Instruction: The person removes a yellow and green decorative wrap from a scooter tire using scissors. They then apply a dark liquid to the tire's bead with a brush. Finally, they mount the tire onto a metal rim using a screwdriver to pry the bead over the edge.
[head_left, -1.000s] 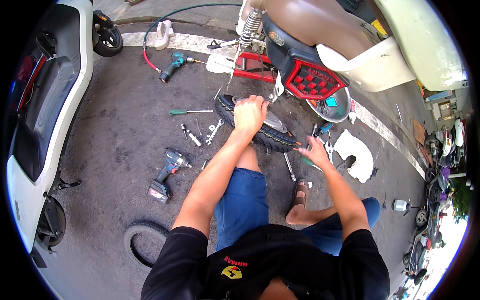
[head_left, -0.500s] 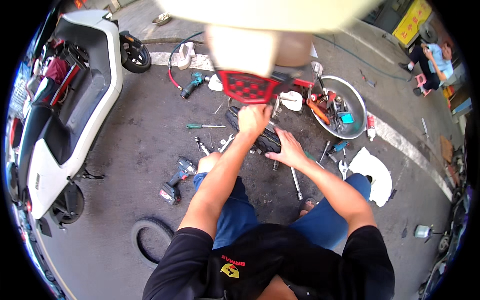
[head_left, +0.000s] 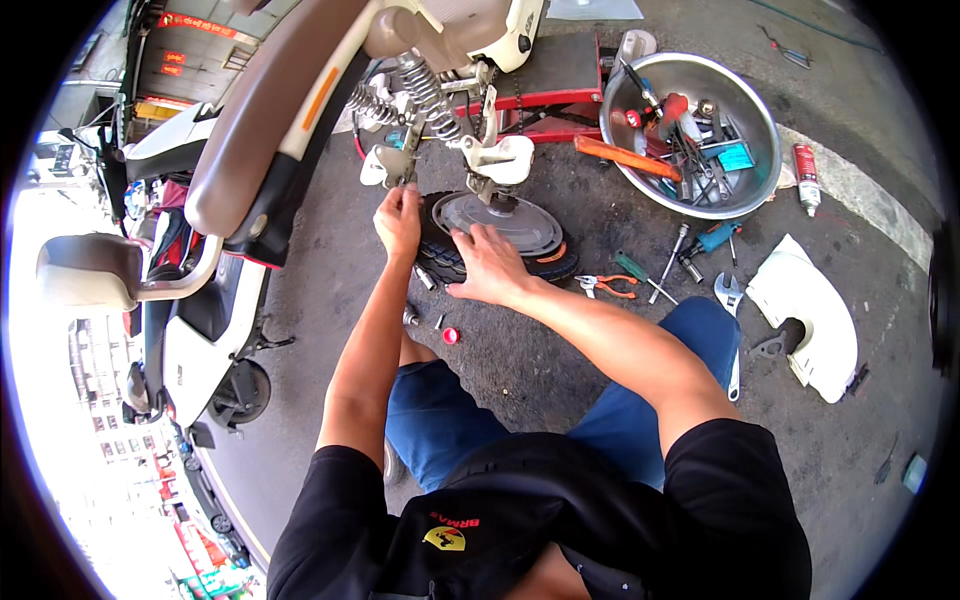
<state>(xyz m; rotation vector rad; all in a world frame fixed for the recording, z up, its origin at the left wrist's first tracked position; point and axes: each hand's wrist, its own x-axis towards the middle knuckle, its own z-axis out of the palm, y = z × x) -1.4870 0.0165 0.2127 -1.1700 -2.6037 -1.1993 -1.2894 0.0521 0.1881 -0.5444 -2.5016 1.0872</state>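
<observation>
A wheel with a black tyre and a grey hub cover [head_left: 535, 228] lies tilted on the ground under the raised rear of a scooter with a brown seat [head_left: 262, 120]. My right hand [head_left: 488, 265] rests on the wheel's near side, fingers spread over tyre and cover. My left hand [head_left: 400, 225] is closed at the wheel's left edge, just beneath a pale metal bracket [head_left: 386, 165]; what its fingertips pinch is hidden. Coil-spring shock absorbers [head_left: 428, 95] and a white bracket [head_left: 503, 160] hang above the wheel.
A red stand [head_left: 555, 98] sits behind the wheel. To the right are a steel basin of tools [head_left: 768, 165], pliers [head_left: 606, 286], a screwdriver [head_left: 640, 272], an adjustable wrench [head_left: 733, 320], a spray can [head_left: 806, 180] and a white fender [head_left: 815, 320]. Another scooter [head_left: 205, 360] stands left.
The view has shifted, bringing the seat, shock absorbers and wheel hub into sight. My left hand has gone from beneath the red tail part to the bracket; my right hand stays on the wheel.
</observation>
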